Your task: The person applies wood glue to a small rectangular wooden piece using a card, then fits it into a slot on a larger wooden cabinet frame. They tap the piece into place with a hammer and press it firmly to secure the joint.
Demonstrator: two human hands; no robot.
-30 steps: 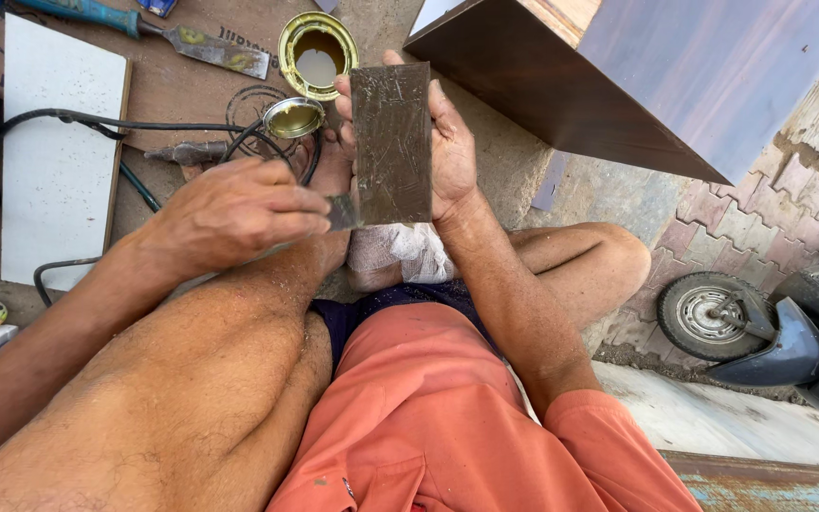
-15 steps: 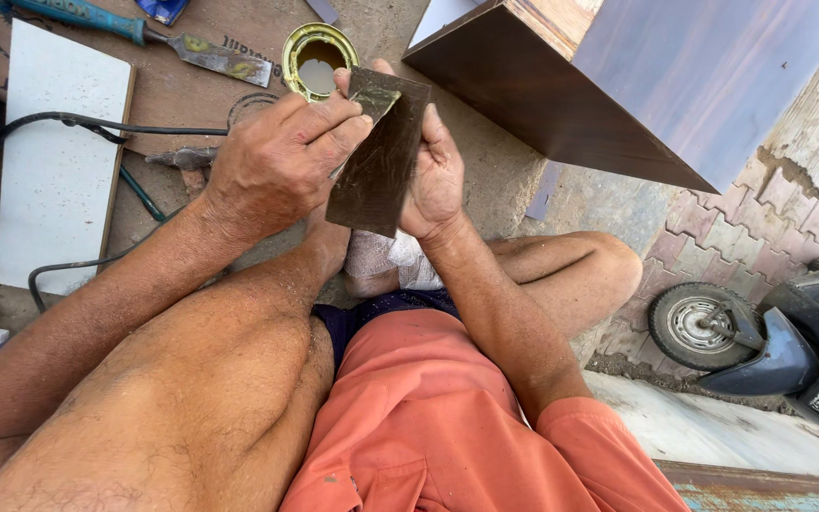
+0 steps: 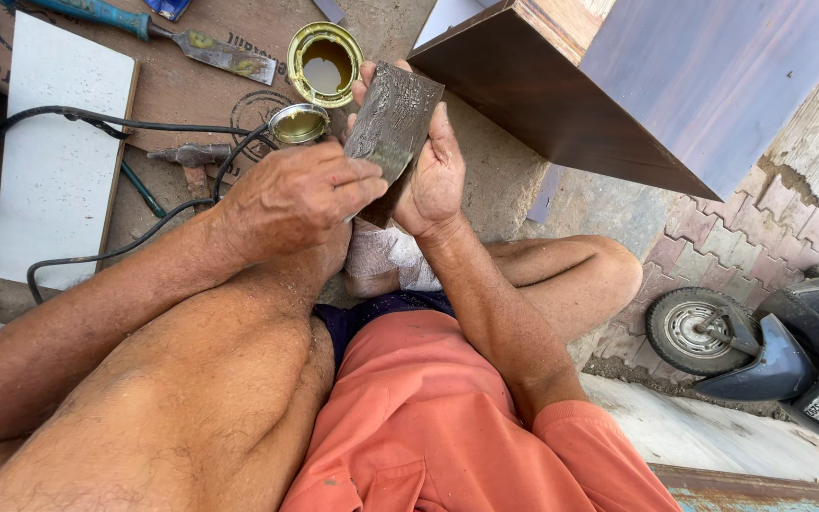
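Note:
My right hand (image 3: 433, 171) grips a dark rectangular laminate piece (image 3: 395, 118) from the side, holding it upright in front of my raised knee. My left hand (image 3: 296, 194) pinches the piece's lower left edge with its fingertips. Just beyond the piece stands an open tin (image 3: 324, 64) with yellowish glue inside, and its lid (image 3: 298, 123) lies beside it on the ground. A white cloth (image 3: 386, 258) is wrapped around my foot below the hands.
A white board (image 3: 59, 161) lies at the left with a black cable (image 3: 116, 123) looping past it. A scraper with a blue handle (image 3: 158, 33) lies at the top. A large brown laminated panel (image 3: 618, 85) stands at the right. A scooter wheel (image 3: 689, 330) is lower right.
My left hand slid down from the piece's top to its lower left edge. The piece now tilts with its face more toward me.

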